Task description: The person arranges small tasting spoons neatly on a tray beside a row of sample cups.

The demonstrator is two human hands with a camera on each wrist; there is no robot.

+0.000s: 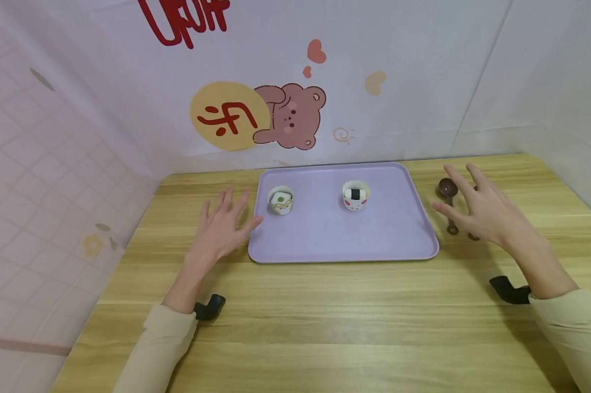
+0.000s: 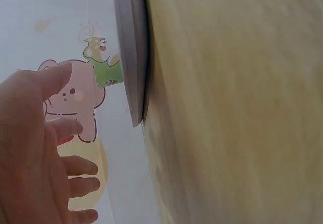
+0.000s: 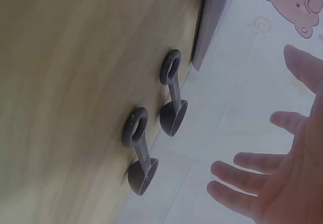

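My left hand (image 1: 219, 229) hovers by the left edge of a lilac tray (image 1: 315, 240), fingers spread and holding nothing. On the tray stand two small paper cups: the left cup (image 1: 282, 208) holds a white piece with a green dot, the right cup (image 1: 355, 204) a white piece with a black band. My right hand (image 1: 487, 210) hangs with spread fingers over two brown measuring spoons to the right of the tray. One measuring spoon (image 1: 448, 189) shows its round bowl; the hand partly hides the other, but the right wrist view shows this second spoon (image 3: 142, 176) whole.
The wooden table (image 1: 344, 327) reaches back to a white wall cloth (image 1: 413, 120) printed with a bear and hearts. A pale checked cloth (image 1: 40, 229) hangs along the left side. Black curved pieces (image 1: 211, 308) sit at both wrists.
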